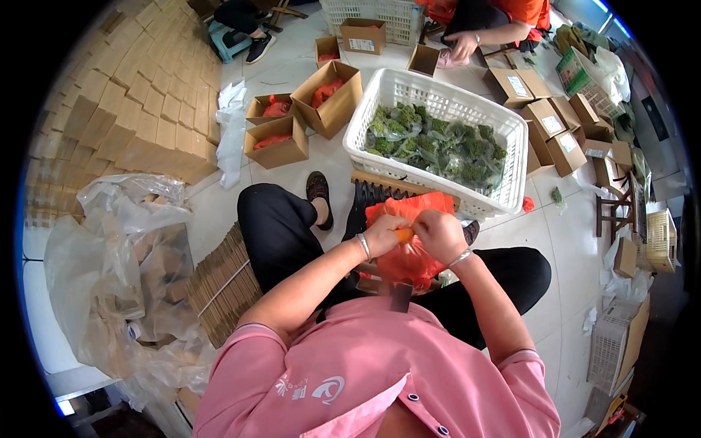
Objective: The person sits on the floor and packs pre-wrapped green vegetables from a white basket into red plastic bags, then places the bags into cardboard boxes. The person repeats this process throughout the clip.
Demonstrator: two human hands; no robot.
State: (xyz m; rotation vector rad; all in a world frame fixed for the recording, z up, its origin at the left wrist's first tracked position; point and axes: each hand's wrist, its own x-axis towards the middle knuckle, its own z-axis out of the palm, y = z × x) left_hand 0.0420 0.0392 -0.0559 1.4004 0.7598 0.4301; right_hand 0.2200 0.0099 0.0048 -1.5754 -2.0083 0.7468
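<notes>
A red plastic bag (411, 265) stands between my knees, in front of a small wooden-framed folding seat (378, 186) with dark webbing. My left hand (385, 236) is closed around a short orange object (404, 235) at the bag's gathered upper part; its exact kind is unclear. Right beside it, my right hand (440, 232) pinches the red plastic with bent fingers. Just beyond the hands is a white plastic crate (432, 178) holding many green plants (438, 139) in clear plastic bags. What the red bag contains is hidden.
Open cardboard boxes (276, 150) with red bags inside stand ahead on the left. Stacked cartons (153, 104) rise at far left, near flattened cardboard (227, 284) and clear plastic sheeting (109, 263). Labelled boxes (547, 120) lie at right. Another person's hand (464, 45) shows at the top.
</notes>
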